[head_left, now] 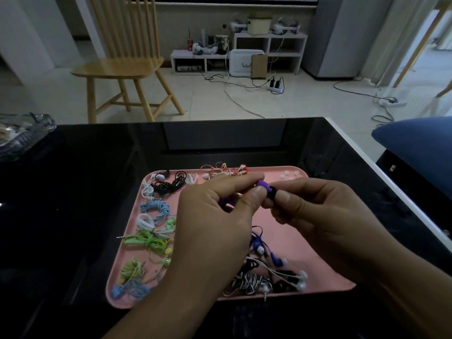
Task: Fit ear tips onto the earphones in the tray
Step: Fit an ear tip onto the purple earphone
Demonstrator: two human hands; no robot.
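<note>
Earphones lie in coiled bundles over the pink tray [325,243], which sits on the black tabletop [97,179] near its front edge: green, yellow and pale blue ones [156,208] down the tray's left side, black-and-white and dark blue ones [259,243] at the front edge, and loose white ear tips [289,174] in the far right corner. Above the tray's middle, the left hand [215,216] pinches a purple earphone [263,184] between thumb and forefinger, the other fingers curled around its cable. The right hand [315,216], touching it fingertip to fingertip, pinches a small dark ear tip [273,192] against the earbud. To my eye the tip is mid-fitting; next it wants pushing and twisting over the nozzle until seated, though whether it has caught I cannot tell.
</note>
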